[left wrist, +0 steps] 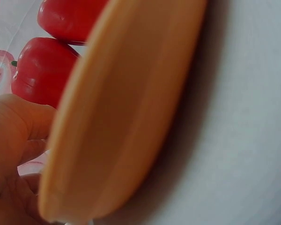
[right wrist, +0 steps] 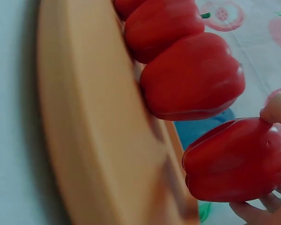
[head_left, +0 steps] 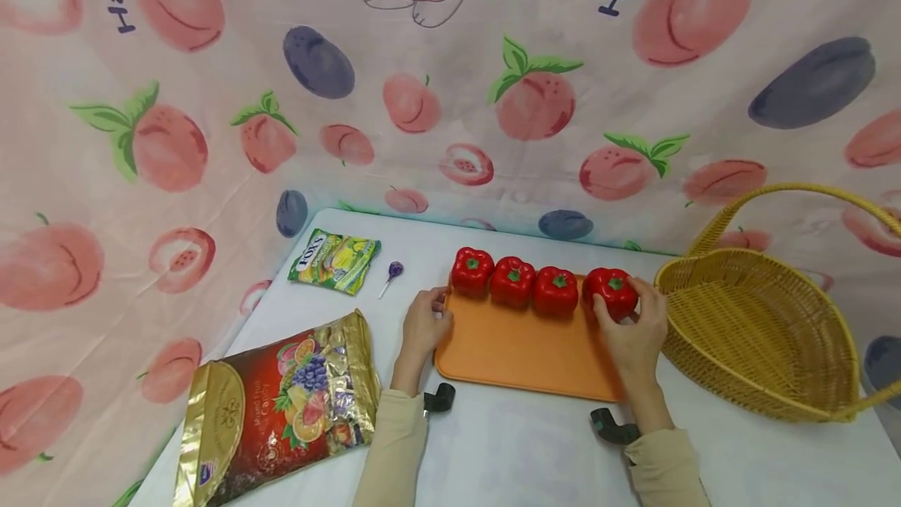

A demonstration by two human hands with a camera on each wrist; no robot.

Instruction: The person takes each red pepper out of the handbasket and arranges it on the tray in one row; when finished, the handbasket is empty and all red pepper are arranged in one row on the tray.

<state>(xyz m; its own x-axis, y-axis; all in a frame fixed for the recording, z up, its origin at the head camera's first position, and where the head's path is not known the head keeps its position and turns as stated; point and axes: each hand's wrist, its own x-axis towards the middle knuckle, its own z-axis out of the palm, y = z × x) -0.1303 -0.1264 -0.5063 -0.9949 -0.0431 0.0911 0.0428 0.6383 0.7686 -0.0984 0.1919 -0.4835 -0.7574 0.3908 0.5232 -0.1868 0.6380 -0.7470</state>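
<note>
Between the thumb and fingers of my right hand [head_left: 640, 327] is a red bell pepper [head_left: 611, 293], held at the back right corner of an orange tray [head_left: 521, 346]. In the right wrist view this bell pepper [right wrist: 234, 161] stands apart from its neighbour. Three more red peppers [head_left: 513, 282] line the tray's back edge, close side by side, green stems showing. My left hand [head_left: 425, 325] is at the tray's left edge, near the leftmost pepper [head_left: 472, 271]. The left wrist view shows its fingers [left wrist: 35, 117] against the tray's rim [left wrist: 79, 84], thumb partly hidden.
A yellow woven basket [head_left: 760, 335] with a tall handle stands right of the tray. To the left lie a large red and gold candy bag [head_left: 281, 405], a green candy packet [head_left: 334, 260] and a purple lollipop [head_left: 395, 268]. A fruit-print cloth [head_left: 457, 116] hangs behind the white table.
</note>
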